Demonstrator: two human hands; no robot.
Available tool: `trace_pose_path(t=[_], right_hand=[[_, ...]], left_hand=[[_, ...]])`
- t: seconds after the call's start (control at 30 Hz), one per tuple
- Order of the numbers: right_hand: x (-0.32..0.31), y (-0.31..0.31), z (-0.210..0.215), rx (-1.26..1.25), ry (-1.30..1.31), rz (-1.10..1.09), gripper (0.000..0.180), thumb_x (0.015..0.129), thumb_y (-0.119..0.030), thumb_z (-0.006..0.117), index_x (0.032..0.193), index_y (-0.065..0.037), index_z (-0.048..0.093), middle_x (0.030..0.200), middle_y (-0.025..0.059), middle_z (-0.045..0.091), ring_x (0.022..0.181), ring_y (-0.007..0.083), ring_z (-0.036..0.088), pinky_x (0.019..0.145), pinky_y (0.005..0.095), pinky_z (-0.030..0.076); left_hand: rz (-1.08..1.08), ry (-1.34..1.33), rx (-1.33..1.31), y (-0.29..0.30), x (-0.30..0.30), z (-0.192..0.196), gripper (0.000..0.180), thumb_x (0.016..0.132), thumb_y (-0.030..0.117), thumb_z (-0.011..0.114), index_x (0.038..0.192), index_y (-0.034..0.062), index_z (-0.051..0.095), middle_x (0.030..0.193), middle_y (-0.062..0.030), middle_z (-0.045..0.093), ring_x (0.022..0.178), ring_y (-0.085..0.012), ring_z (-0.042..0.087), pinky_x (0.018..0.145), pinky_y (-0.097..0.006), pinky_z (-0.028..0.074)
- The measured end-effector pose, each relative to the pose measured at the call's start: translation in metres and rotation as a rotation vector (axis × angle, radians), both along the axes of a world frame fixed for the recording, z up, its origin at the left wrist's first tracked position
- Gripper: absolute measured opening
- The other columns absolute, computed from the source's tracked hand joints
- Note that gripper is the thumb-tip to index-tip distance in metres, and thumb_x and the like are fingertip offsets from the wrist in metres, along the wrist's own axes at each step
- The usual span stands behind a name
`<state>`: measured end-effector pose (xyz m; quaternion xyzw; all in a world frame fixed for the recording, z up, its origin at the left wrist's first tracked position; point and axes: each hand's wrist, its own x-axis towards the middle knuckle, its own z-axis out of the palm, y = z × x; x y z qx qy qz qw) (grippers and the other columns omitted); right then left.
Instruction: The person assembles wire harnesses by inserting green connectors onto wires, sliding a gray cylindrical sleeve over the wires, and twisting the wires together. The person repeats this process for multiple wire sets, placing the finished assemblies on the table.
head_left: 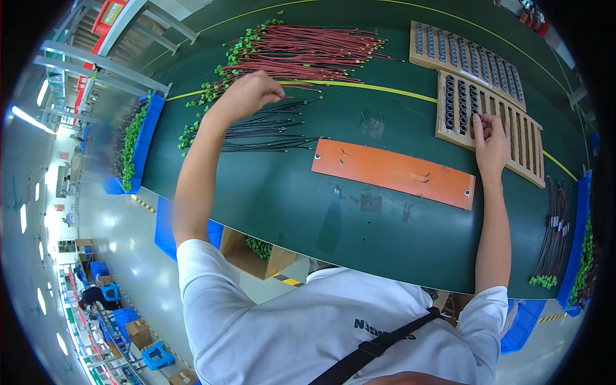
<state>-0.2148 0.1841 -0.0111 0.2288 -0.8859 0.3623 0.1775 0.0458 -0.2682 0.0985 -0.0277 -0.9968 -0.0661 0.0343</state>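
Note:
My left hand [255, 94] is raised over the wires at the upper left, its fingers pinched together. Whatever lies in that pinch is too small to make out. Below it, black wires [266, 126] with green connectors lie side by side, and beyond it is a thick spread of red wires [308, 51], also with green ends. My right hand [493, 138] rests at the near wooden rack [449, 131], fingers curled in. Its fingertips meet the end of a row of black ring-shaped parts [462, 106]; what they grip is hidden.
An orange board [394, 173] with upright pins lies in the middle of the green table [289, 192]. Another rack [420, 59] of grey parts stands behind. Blue bins [149, 128] flank the table, and a bundle of labelled wires [553, 240] lies at the right.

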Motion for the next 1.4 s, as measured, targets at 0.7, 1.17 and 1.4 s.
trace_pose_path(t=[0.7, 1.17, 1.4], right_hand=[[-0.003, 0.002, -0.003, 0.004, -0.021, 0.023, 0.026, 0.098, -0.033, 0.071, 0.103, -0.008, 0.068, 0.076, 0.0002, 0.067, 0.064, 0.0114, 0.059, 0.06, 0.0298, 0.048], [0.001, 0.0, 0.006, 0.017, -0.02, -0.001, 0.028, 0.097, -0.03, 0.072, 0.111, -0.006, 0.067, 0.092, 0.0037, 0.068, 0.076, 0.0133, 0.06, 0.069, 0.0311, 0.05], [0.076, -0.012, 0.107, -0.559, 0.252, 0.688, 0.048, 0.096, -0.01, 0.064, 0.141, -0.001, 0.05, 0.14, 0.0165, 0.057, 0.12, 0.0242, 0.06, 0.098, 0.0358, 0.046]], left_hand=[[0.173, -0.002, 0.099, 0.001, 0.004, -0.052, 0.022, 0.088, 0.003, 0.069, 0.11, 0.0024, 0.07, 0.101, -0.0134, 0.069, 0.095, -0.033, 0.069, 0.082, -0.043, 0.054], [0.184, 0.014, 0.187, 0.006, 0.022, -0.03, 0.022, 0.088, -0.001, 0.068, 0.11, 0.0004, 0.07, 0.101, -0.0133, 0.07, 0.091, -0.0278, 0.071, 0.081, -0.038, 0.057], [0.162, 0.063, 0.227, -0.002, 0.027, -0.04, 0.029, 0.088, -0.003, 0.067, 0.117, 0.0012, 0.067, 0.105, -0.0125, 0.069, 0.088, -0.0258, 0.07, 0.08, -0.037, 0.057]])
